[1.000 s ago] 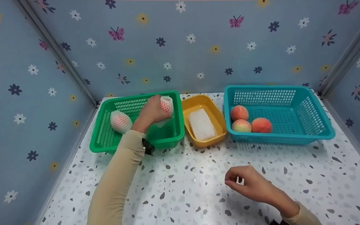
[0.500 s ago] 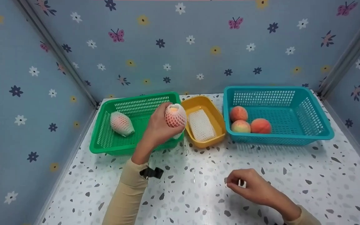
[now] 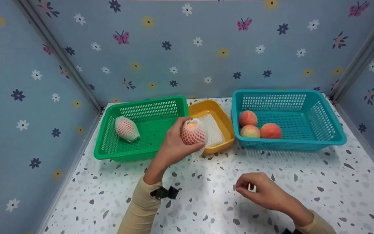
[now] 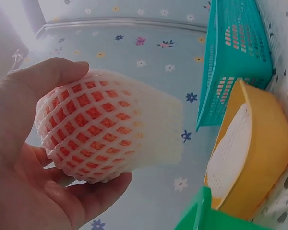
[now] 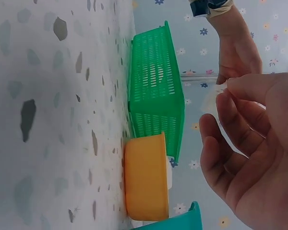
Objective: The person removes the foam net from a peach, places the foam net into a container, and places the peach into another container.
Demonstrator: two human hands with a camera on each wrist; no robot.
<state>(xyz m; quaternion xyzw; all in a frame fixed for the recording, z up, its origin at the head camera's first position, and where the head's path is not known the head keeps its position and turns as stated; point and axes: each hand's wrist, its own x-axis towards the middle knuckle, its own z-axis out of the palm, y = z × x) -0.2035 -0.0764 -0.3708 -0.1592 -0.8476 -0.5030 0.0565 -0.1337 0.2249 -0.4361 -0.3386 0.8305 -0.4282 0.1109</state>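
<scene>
Gripping net-sleeved peach [image 3: 193, 133], left hand [image 3: 175, 145] has exited green basket [image 3: 151, 130]; right hand [image 3: 262, 192] loosely curled; speckled tabletop [image 3: 203, 204], flowered wall [image 3: 187, 35].

Round wrapped fruit [image 3: 193, 134]: red-orange, under white diamond-mesh foam net [image 4: 163, 127]. Round bare peaches [image 3: 271, 130]: orange-red, one yellower. Green perforated plastic basket [image 3: 125, 155], teal perforated plastic basket [image 3: 297, 126], orange-yellow smooth plastic tray [image 3: 225, 122]. White speckled tabletop [image 3: 206, 201], grey chips. Blue-grey flat wall [image 3: 180, 52]: white, navy, yellow flowers; pink butterflies. Plain beige fabric sleeve [image 3: 140, 208].
</scene>
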